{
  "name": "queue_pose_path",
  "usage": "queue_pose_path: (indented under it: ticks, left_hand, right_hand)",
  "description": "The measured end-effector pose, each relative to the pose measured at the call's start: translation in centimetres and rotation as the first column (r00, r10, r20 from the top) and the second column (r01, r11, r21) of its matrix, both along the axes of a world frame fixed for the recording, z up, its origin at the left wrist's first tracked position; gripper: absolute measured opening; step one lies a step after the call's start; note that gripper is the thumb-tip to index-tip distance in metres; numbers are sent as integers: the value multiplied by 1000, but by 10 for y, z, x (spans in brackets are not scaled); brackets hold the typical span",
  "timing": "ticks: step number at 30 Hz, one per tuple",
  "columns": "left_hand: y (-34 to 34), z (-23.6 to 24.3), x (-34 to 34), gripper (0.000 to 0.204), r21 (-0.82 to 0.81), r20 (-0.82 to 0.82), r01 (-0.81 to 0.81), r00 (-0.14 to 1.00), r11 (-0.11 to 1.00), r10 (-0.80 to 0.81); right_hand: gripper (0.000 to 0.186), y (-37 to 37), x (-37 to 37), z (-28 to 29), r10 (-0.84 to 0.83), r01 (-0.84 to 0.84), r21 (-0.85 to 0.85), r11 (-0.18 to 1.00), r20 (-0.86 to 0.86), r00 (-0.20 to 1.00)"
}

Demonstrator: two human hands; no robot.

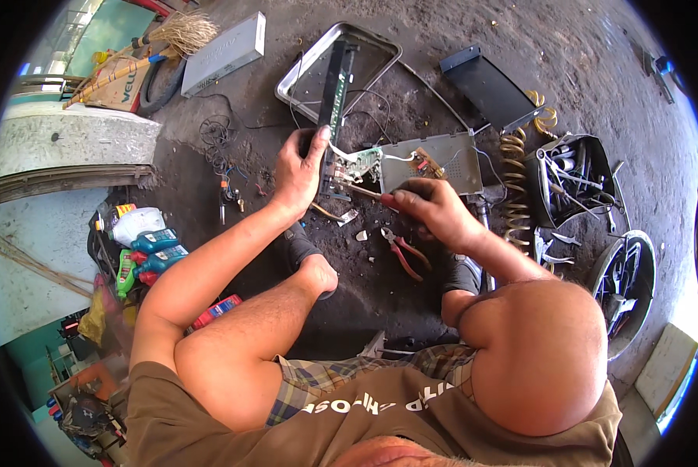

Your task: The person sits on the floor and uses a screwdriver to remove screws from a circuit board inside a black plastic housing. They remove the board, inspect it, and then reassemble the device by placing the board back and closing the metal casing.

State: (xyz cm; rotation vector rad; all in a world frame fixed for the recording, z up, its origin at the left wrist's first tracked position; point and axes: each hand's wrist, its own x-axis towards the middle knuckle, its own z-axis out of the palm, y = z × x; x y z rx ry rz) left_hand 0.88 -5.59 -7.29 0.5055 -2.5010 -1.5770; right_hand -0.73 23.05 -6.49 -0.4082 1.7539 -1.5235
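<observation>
My left hand (298, 173) is closed round a long, narrow black front panel (336, 93), which stands nearly lengthwise away from me. A small circuit board (357, 165) with wires sits beside the panel's near part. From the right, my right hand (434, 208) grips a thin screwdriver (364, 191), its shaft pointing left at the near end of the panel. Whether the tip touches a screw is too small to tell. Just beyond my right hand lies an opened grey metal casing (459, 159) with a brown circuit board (424, 165) on it. Red-handled cutting pliers (403, 255) rest on the ground between my feet.
Beyond lie a metal frame (293, 76), a black metal cover (489, 87) and a pale flat box (226, 54). Coiled yellow hose (514, 187), a tool-filled container (573, 180) and a round tub (627, 284) stand right. Bottles (156, 240) cluster left; loose wires (218, 134) lie near.
</observation>
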Motion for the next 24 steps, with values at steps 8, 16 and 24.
queue_pose_path:
  ticks: [8, 16, 24]
  left_hand:
    - [1, 5, 1, 65, 20, 80, -22, 997, 1000, 20]
    - [-5, -4, -2, 67, 67, 105, -42, 994, 997, 34]
    - [-4, -1, -5, 67, 113, 149, -79, 987, 991, 62]
  right_hand:
    - [24, 6, -8, -9, -97, 271, -146, 951, 694, 713]
    - [31, -5, 5, -19, -320, 330, -293, 897, 83, 944]
    - [31, 0, -3, -20, -198, 234, -321, 918, 140, 970]
